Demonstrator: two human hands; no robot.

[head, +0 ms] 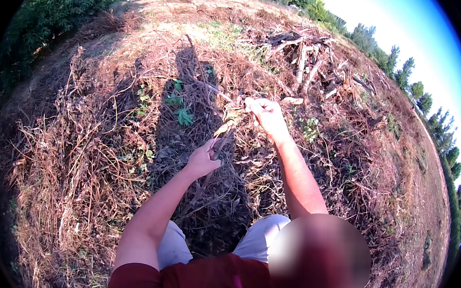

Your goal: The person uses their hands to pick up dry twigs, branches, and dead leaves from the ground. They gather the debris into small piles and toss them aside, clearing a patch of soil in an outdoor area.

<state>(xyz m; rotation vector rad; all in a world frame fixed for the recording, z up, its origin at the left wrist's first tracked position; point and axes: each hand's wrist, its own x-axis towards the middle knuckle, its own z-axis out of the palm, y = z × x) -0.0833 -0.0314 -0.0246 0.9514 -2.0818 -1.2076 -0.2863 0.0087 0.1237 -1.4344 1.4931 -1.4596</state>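
My right hand [266, 113] is closed, thumb and fingers pinched together beside a dried plant stem with withered yellow-brown leaves [232, 118]. What exactly lies between those fingertips is partly hidden. Lower and to the left, my left hand [203, 160] points up towards the same plant, its fingertips at the lower yellow leaf. Its thumb sticks out to the right, and whether the fingers grip the stem is unclear. A bare thin branch [216, 91] slants down towards the withered leaves from the upper left.
Dry brush and dead stalks [89, 162] cover the ground around my knees. Green leaves [184, 116] grow in my shadow. A heap of cut branches [302, 56] lies at the upper right. Dense green foliage [59, 15] borders the upper left, and a fence runs far off.
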